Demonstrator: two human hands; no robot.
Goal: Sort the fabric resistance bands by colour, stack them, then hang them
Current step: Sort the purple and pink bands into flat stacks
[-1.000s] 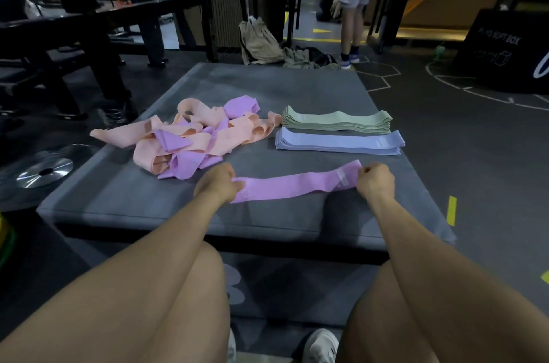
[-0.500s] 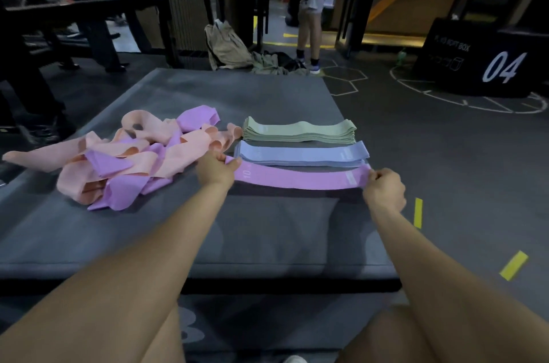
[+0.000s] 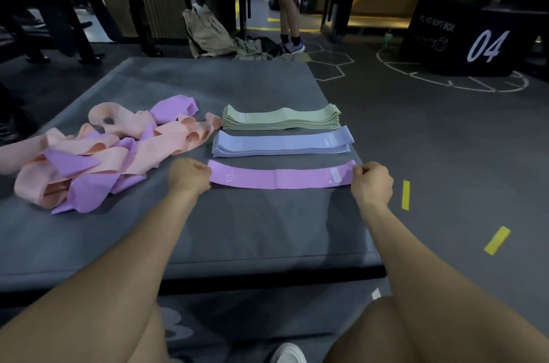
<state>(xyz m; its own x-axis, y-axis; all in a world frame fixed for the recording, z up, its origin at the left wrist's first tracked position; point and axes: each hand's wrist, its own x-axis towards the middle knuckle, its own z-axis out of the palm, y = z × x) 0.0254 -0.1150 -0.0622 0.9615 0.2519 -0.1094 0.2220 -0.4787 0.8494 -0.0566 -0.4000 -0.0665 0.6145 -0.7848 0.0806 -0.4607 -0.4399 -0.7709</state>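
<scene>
Right now the purple band (image 3: 280,178) lies flat on the grey mat (image 3: 208,229), stretched between both hands, just in front of the blue stack (image 3: 282,141). Left hand (image 3: 190,177) is curled round its left end, right hand (image 3: 371,181) pinches the right end w/ curled fingers. Band looks light, soft, floppy fabric w/ some stretch, so it likely won't hold shape unless kept taut; the two ends are prob the best place to grip, as now, to set it down w/o wrinkles. It seems to start a third, purple stack.

Behind the blue stack sits the green stack (image 3: 280,119), both neat and parallel, close but not touching the purple one. Left of them is a tangled pile (image 3: 98,154) of peach and purple bands, its nearest loops just beside the left hand; purple ones are threaded under peach, so pulling one free could drag others.

Beyond the mat: bags (image 3: 208,33) on the floor, a person's legs (image 3: 289,21), a black box (image 3: 475,39) marked 04. Nothing blocks the hands.
</scene>
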